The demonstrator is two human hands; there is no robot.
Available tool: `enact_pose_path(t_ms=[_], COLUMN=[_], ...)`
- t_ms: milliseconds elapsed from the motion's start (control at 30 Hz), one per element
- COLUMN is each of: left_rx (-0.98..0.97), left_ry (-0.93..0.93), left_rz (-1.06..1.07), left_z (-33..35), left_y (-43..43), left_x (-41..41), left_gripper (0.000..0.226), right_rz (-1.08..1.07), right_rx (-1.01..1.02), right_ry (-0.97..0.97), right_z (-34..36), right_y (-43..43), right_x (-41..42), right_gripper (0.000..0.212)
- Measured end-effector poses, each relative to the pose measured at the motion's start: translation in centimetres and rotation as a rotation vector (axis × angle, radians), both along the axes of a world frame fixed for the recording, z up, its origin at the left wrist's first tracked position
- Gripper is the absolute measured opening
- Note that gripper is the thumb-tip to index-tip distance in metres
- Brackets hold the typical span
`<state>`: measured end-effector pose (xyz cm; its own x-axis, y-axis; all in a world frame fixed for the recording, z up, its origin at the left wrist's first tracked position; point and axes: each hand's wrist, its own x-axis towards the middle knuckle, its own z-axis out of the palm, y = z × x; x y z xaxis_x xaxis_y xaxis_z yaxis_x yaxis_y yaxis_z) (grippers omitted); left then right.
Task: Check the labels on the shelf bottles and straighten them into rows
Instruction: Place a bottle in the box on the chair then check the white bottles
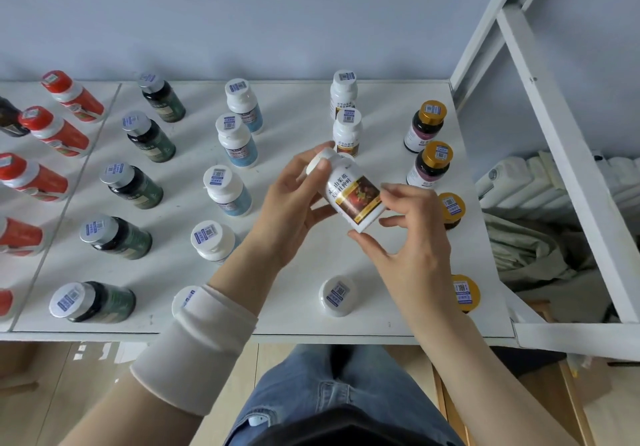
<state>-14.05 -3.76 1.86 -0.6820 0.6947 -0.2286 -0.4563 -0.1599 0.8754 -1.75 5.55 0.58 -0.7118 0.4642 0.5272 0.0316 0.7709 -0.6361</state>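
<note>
Above the white shelf (298, 310) I hold one white bottle (353, 192) in both hands, clear of the board; it lies tilted, cap up and to the left, base down and to the right, its red and gold label turned up towards me; my left grip (287, 210) is closed round the cap end, thumb on the side of the cap; my right grip (412, 237) pinches the base end, fingertips on the label's edge and thumb under the bottom rim.

Behind the held bottle two matching white bottles (346, 126) stand one behind the other; nearer me in that line a single white-capped bottle (337, 295) stands alone near the front edge; to the right runs a line of gold-capped dark bottles (429, 154), partly hidden by my right wrist; to the left stands a line of white bottles with blue labels (235, 140), the nearest one half covered by my pale sleeve (197, 341); further left a line of green bottles with silver caps (138, 133), then red bottles (52, 130) on the next board; every cap I can see carries a blue and white sticker.

Right of the shelf a white frame (554, 116) slants upward, with crumpled pale cloth (530, 248) behind it; below the front edge my jeans (329, 393) show.
</note>
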Motion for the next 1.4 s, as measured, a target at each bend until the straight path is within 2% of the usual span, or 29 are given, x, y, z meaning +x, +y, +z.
enact_pose_path(t_ms=[133, 267, 467, 633, 833, 967, 1033, 1133, 1200, 1233, 1300, 1400], left_rx=[-0.06, -0.23, -0.404, -0.447, -0.451, -0.37, -0.462, -0.724, -0.781, -0.756, -0.684, -0.437], left_ry=[0.162, 0.536, 0.949, 1.031, 1.045, 1.14, 1.217, 1.183, 1.166, 1.146, 0.991, 0.566], left_rz=[-0.048, -0.192, -0.312, -0.322, -0.309, -0.047, 0.04, -0.143, -0.23, -0.21, -0.086, -0.004], left_z=[0.5, -0.3, -3.8, -6.1, -6.2, -4.4, -4.0, -4.8, -5.3, -5.3, -4.6, -2.7], left_y=[-0.1, -0.9, -0.6, -0.2, 0.0, 0.8, 2.1, 4.1, 4.8, 4.9, 4.6, 3.5], left_x=[-1.1, -1.6, -1.4, -1.3, -1.4, -2.6, -3.9, -5.7, -6.1, -6.3, -6.5, -6.3], left_gripper=[0.031, 0.039, 0.045, 0.044, 0.052, 0.042, 0.04, 0.055, 0.052, 0.048, 0.038, 0.031], right_rz=[0.054, 0.114, 0.097, 0.109, 0.106, 0.103, 0.11, 0.129, 0.135, 0.134, 0.116, 0.116], right_rx=[-0.026, -0.137, 0.128, 0.256, 0.258, 0.226, 0.211, 0.191, 0.159, 0.139, 0.045, -0.426], right_ry=[-0.172, -0.477, -0.683, -0.789, -0.82, -0.803, -0.789, -0.8, -0.804, -0.788, -0.729, -0.606], right_z=[-0.1, 1.4, 2.4, 2.6, 2.4, 2.3, 2.1, 1.6, 1.2, 1.0, 0.6, 0.8], right_y=[1.2, 3.8, 5.9, 6.2, 6.9, 7.8, 8.1, 8.3, 8.4, 8.5, 8.7, 8.3], right_x=[0.1, 0.8, -1.7, -3.8, -4.8, -5.3, -5.7, -6.3, -6.5, -6.6, -6.6, -6.7], right_gripper=[0.054, 0.055, 0.053, 0.054, 0.053, 0.053, 0.053, 0.052, 0.051, 0.05, 0.05, 0.053])
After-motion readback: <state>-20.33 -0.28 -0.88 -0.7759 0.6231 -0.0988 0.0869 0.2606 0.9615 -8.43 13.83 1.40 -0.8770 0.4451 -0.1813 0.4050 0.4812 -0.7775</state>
